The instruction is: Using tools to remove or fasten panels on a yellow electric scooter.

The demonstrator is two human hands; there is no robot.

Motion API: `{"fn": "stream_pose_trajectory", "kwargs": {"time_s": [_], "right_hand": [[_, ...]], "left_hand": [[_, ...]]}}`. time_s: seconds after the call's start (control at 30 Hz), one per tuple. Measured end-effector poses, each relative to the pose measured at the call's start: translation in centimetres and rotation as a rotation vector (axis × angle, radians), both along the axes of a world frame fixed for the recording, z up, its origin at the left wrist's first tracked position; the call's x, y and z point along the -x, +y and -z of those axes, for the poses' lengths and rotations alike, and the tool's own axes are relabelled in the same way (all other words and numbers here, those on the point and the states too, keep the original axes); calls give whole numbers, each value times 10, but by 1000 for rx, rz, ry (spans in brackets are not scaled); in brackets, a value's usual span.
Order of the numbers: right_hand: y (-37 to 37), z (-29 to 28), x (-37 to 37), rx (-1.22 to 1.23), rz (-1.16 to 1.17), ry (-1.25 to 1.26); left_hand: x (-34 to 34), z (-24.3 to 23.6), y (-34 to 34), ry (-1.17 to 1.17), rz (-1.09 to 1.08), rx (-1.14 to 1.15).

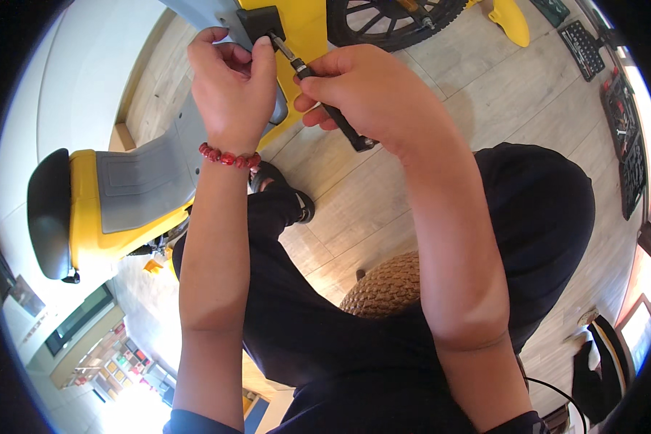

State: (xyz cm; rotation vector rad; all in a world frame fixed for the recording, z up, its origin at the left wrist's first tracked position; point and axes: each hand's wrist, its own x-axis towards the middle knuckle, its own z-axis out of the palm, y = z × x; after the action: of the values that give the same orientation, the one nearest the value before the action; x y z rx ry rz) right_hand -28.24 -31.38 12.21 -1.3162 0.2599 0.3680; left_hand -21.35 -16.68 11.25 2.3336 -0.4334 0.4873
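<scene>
My right hand (358, 94) grips a black-handled driver tool (347, 126), whose silver shaft (286, 49) slants up to a black plastic part (260, 22) on the yellow and grey body panel (304, 32) of a small vehicle. My left hand (231, 90), with a red bead bracelet at its wrist, has curled fingers and its thumb tip beside the shaft at that black part. Whatever those curled fingers hold is hidden.
A grey seat with black backrest (47, 213) stands at left. A spoked wheel (383, 18) and a yellow piece (506, 22) lie above. Open tool cases (622, 145) sit on the floor at right. A woven seat (380, 286) is beneath me.
</scene>
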Motion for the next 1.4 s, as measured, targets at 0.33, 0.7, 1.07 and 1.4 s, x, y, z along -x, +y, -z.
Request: {"fn": "stream_pose_trajectory", "kwargs": {"time_s": [0.33,0.7,1.07,1.4], "right_hand": [[10,5,0,655,114,-245],[15,7,2,522,273,-246],[16,5,-4,507,266,-198],[10,-2,-1,-55,178,-5]], "left_hand": [[0,-1,-1,4,7,-11],[1,-2,-4,16,-7,-5],[-2,0,1,-20,25,-19],[-1,0,1,-8,30,11]]}}
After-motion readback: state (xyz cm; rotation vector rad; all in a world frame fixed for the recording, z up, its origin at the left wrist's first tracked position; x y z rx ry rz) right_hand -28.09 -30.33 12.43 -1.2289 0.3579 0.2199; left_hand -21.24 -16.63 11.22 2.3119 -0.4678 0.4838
